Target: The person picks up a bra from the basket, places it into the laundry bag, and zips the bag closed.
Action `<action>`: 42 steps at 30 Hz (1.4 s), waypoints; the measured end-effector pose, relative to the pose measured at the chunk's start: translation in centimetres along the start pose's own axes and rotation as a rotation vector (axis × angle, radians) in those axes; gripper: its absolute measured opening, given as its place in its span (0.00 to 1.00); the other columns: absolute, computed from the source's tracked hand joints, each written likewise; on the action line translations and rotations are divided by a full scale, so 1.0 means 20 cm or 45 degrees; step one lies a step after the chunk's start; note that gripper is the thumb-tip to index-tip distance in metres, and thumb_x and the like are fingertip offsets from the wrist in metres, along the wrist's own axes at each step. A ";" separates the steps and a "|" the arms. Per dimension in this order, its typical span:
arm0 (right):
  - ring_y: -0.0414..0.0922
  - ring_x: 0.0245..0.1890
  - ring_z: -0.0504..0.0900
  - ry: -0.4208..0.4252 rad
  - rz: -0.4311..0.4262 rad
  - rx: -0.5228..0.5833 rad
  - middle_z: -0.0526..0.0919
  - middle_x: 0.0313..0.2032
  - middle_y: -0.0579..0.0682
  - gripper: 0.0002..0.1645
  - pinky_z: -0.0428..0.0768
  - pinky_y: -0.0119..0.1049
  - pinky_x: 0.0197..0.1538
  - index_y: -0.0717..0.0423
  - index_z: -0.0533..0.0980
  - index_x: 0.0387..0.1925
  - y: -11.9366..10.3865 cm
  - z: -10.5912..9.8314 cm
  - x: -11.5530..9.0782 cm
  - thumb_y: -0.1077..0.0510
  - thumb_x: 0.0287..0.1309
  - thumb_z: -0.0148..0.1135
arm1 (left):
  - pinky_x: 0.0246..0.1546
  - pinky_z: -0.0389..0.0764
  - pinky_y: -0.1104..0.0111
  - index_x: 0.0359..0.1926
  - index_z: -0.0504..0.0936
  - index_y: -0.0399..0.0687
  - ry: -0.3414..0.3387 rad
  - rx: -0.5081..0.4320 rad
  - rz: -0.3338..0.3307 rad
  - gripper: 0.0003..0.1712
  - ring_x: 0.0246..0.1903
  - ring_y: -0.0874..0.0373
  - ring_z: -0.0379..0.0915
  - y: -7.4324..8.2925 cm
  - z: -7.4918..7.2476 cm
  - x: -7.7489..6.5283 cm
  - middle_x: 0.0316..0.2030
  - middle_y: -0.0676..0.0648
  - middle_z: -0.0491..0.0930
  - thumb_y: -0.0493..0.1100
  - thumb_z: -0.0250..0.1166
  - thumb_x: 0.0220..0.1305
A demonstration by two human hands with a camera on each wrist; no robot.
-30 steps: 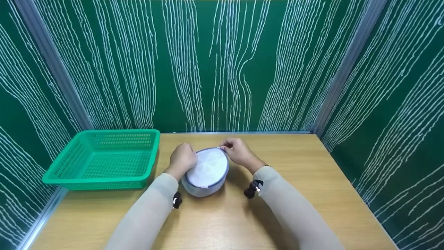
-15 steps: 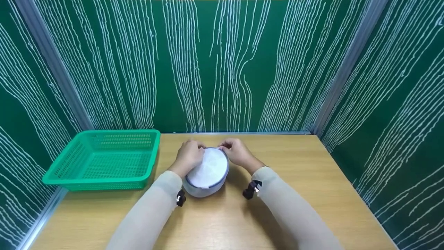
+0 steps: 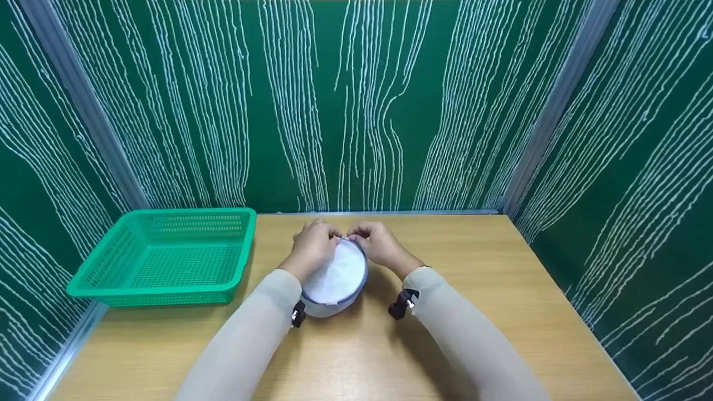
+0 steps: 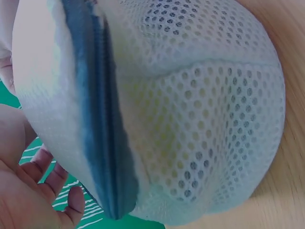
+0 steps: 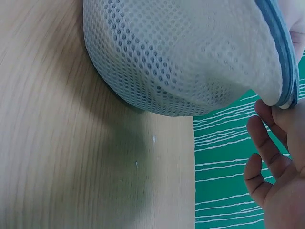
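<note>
A round white mesh laundry bag (image 3: 337, 275) with a blue zipper (image 4: 102, 119) round its top stands on the table. In the left wrist view something yellowish shows faintly through the mesh. At the far rim, my right hand (image 3: 381, 245) pinches the zippered edge between thumb and forefinger; its other fingers (image 5: 264, 143) are loosely bent. Close beside it, my left hand (image 3: 313, 246) pinches at the same rim, on the zipper line. What exactly its fingertips hold is too small to tell. The lid is nearly flat and lies over the bag's top.
A green plastic basket (image 3: 237, 278) with perforated walls stands on the left of the wooden table (image 3: 473, 267). Green panels (image 3: 479, 111) with white wavy lines enclose the back and sides. Each wrist wears a small black camera mount.
My left hand has slid from the bag's left side along the rim to the far edge, close to the right hand. The right hand has stayed nearly in place, pinching the rim.
</note>
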State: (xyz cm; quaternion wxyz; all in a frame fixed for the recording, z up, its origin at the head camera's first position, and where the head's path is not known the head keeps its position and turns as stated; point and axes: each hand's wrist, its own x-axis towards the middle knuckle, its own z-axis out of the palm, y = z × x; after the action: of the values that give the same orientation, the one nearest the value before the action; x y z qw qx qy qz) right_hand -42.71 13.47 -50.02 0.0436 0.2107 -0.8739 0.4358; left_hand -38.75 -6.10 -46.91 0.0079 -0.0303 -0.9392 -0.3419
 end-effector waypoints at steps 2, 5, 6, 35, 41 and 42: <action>0.51 0.53 0.91 0.003 0.006 -0.004 0.95 0.47 0.54 0.08 0.91 0.46 0.61 0.55 0.91 0.47 0.00 0.00 0.00 0.67 0.79 0.68 | 0.72 0.77 0.44 0.49 0.91 0.59 0.008 0.006 -0.014 0.07 0.63 0.44 0.72 0.00 0.00 0.00 0.59 0.51 0.81 0.46 0.66 0.86; 0.51 0.53 0.92 0.008 0.008 -0.011 0.95 0.47 0.54 0.08 0.91 0.45 0.61 0.55 0.91 0.47 -0.01 0.01 0.00 0.66 0.79 0.68 | 0.71 0.75 0.45 0.46 0.89 0.59 0.027 0.041 0.007 0.07 0.61 0.46 0.74 0.00 0.00 0.00 0.56 0.51 0.82 0.46 0.66 0.86; 0.51 0.53 0.92 0.009 0.008 -0.013 0.95 0.47 0.54 0.08 0.92 0.45 0.61 0.55 0.91 0.47 -0.01 0.01 0.00 0.66 0.78 0.69 | 0.71 0.74 0.45 0.45 0.89 0.59 0.033 0.049 0.011 0.08 0.61 0.46 0.74 0.00 0.00 0.00 0.55 0.51 0.82 0.46 0.66 0.86; 0.47 0.52 0.91 -0.021 0.049 0.009 0.94 0.46 0.48 0.09 0.91 0.45 0.62 0.49 0.91 0.45 0.01 0.01 -0.02 0.65 0.79 0.69 | 0.75 0.72 0.41 0.44 0.88 0.54 0.112 -0.011 -0.155 0.10 0.56 0.45 0.79 -0.14 -0.02 0.01 0.48 0.49 0.88 0.45 0.62 0.87; 0.48 0.53 0.91 -0.014 0.057 0.013 0.94 0.47 0.50 0.08 0.91 0.44 0.63 0.51 0.90 0.46 0.00 0.00 -0.02 0.64 0.79 0.69 | 0.68 0.81 0.47 0.47 0.90 0.52 0.086 -0.059 -0.096 0.11 0.54 0.47 0.83 -0.16 -0.03 0.01 0.49 0.47 0.89 0.46 0.63 0.87; 0.49 0.53 0.91 -0.009 0.052 0.010 0.94 0.47 0.50 0.07 0.91 0.45 0.63 0.52 0.90 0.46 -0.01 0.00 -0.02 0.64 0.79 0.69 | 0.67 0.84 0.48 0.49 0.91 0.52 0.082 -0.077 -0.086 0.11 0.55 0.48 0.84 -0.16 -0.04 0.01 0.50 0.47 0.89 0.46 0.63 0.87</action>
State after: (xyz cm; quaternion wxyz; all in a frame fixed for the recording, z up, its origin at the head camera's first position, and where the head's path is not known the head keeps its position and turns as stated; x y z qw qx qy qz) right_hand -42.32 13.44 -50.07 0.0306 0.1946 -0.8765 0.4393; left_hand -39.15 -8.97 -48.34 0.0256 0.0121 -0.9282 -0.3711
